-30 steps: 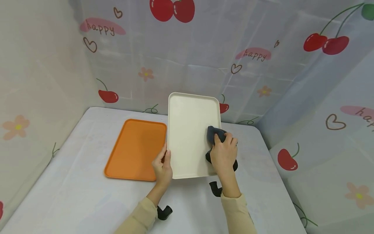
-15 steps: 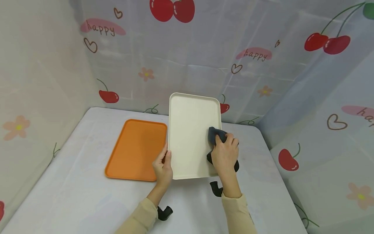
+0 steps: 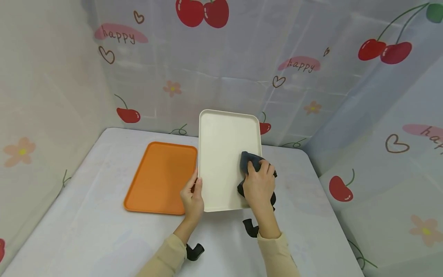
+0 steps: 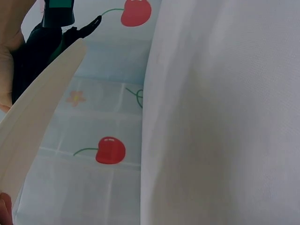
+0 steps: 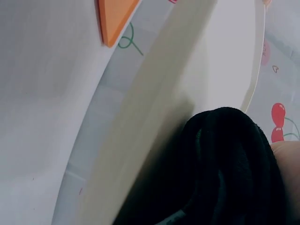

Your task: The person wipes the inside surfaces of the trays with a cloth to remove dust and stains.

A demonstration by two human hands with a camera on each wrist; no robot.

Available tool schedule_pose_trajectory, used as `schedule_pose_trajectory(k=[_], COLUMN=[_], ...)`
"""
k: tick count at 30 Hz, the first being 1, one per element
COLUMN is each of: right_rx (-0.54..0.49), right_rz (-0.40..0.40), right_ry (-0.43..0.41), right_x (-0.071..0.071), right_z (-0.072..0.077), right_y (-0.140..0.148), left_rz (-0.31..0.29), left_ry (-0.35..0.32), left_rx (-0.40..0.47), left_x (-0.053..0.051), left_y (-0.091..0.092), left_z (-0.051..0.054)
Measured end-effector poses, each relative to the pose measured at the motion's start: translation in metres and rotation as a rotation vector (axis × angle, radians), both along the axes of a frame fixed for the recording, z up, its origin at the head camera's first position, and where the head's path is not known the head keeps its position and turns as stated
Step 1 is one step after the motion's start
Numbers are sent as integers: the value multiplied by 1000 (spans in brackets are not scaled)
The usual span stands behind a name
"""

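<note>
My left hand (image 3: 193, 198) grips the left edge of a cream rectangular tray (image 3: 225, 161), which is held up and tilted above the table, its inner face towards me. Bunched in my right hand (image 3: 260, 184) is a dark blue-grey cloth (image 3: 246, 159), pressed against the tray's lower right part. In the right wrist view the folds of the cloth (image 5: 229, 154) lie against the tray's face (image 5: 225, 61). From the left wrist view the tray (image 4: 37, 108) shows edge-on, with the dark cloth (image 4: 35, 56) behind its far end.
An orange tray (image 3: 160, 179) lies flat on the white-covered table (image 3: 100, 231), left of the cream tray. Black wrist camera mounts (image 3: 195, 252) stick out beside both wrists. A printed curtain (image 3: 221, 73) stands behind the table and along both sides.
My right hand has shifted slightly left and down with the cloth across the cream tray. The left hand and the tray stay almost where they were.
</note>
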State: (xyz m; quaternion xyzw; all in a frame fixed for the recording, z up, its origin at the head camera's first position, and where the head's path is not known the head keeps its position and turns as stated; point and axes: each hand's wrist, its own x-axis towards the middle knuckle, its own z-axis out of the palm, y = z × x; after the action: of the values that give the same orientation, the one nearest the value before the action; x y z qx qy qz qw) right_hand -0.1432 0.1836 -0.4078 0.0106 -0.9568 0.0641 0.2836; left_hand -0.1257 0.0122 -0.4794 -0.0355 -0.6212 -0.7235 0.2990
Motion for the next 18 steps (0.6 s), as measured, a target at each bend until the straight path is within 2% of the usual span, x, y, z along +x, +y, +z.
schedule_pose_trajectory(k=[9,18], right_rx=[23,11], right_rz=[56,86], right_ry=[35,1], right_x=[6,14], right_z=[-1,2], right_y=[-16,-34], left_rz=[-16,-19], left_ry=[-3,-7], left_rx=[0,13], left_x=[0,-1], left_y=[0,1], left_z=[0,1])
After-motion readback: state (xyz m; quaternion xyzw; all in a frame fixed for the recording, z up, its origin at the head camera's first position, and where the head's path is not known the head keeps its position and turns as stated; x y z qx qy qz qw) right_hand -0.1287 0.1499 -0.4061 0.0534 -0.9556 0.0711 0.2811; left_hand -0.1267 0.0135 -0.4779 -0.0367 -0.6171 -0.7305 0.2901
